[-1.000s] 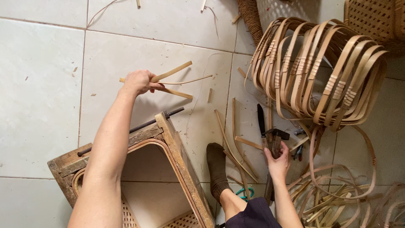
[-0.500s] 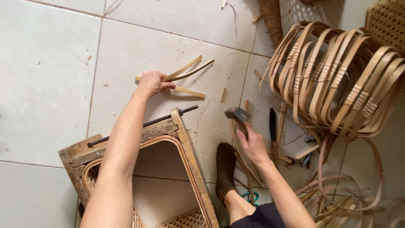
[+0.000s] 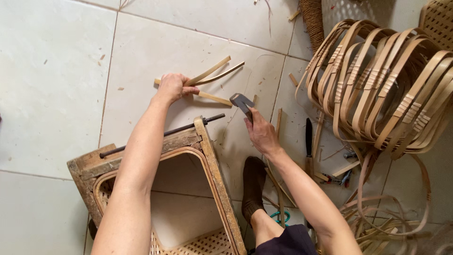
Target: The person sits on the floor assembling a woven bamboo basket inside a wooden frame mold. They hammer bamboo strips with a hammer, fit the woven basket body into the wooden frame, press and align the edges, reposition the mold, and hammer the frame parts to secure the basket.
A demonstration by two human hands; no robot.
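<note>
Landmark: wooden frame (image 3: pixel 207 156), a worn box form with a woven bottom and a dark metal rod (image 3: pixel 184 128) lying along its far edge.
Foot: a dark sock (image 3: pixel 253 189) rested on the tile just right of the frame.
Right hand: right hand (image 3: pixel 262 136) hovered just beyond the frame's far right corner, fingers wrapped tight round the handle of a hammer (image 3: pixel 241 102), head raised and tilted toward the strips.
Left hand: left hand (image 3: pixel 173 87) lay farther out, beyond the frame's far edge, fingers curled and pressed down on a small bunch of bamboo strips (image 3: pixel 212 82) flat on the floor tile (image 3: pixel 61 71).
Strips: three or so, fanning to the right from under the hand; free ends between hand and hammer.
Right of frame: a dark-bladed knife (image 3: pixel 308 141) and scattered offcuts on the tile.
Far right: a stack of bent bamboo hoops (image 3: pixel 382 85), well apart from the frame.
Judgement on method: strips appeared best held flat and close together, holding fingers kept well back from the struck spot, the blow short and square rather than glancing.
</note>
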